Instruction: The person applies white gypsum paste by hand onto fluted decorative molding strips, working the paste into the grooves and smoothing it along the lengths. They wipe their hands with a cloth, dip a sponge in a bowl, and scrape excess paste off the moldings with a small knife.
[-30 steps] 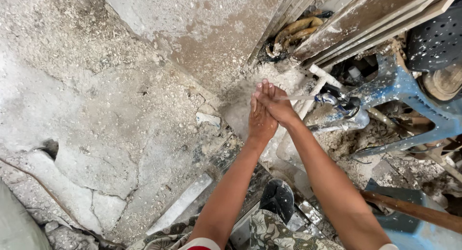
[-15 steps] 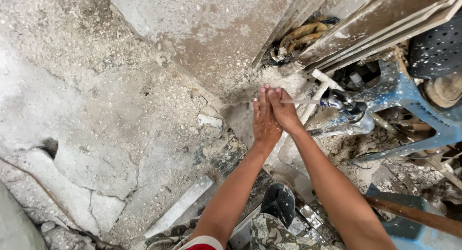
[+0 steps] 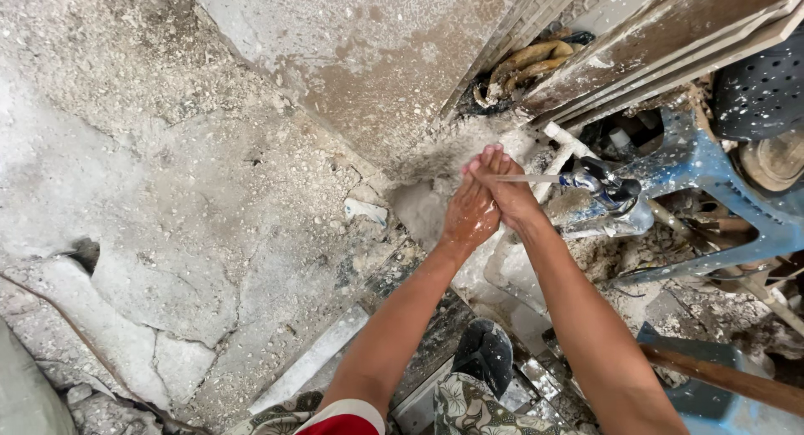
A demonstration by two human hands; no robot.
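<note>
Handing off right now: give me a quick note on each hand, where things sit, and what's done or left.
Left hand: open, wet, palm pressed against the right.
Right hand: open, flat against the left, under a thin water stream.
Tap: just right of the hands, running, beside the blue plastic chair.
Done: hands wet, nothing held.
Left: tap not yet shut off; rubble-strewn concrete floor all around.

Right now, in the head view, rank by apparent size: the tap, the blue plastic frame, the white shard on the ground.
1. blue plastic frame, clearly largest, though partly hidden.
2. tap, beside the joined hands.
3. white shard, smallest.
</note>
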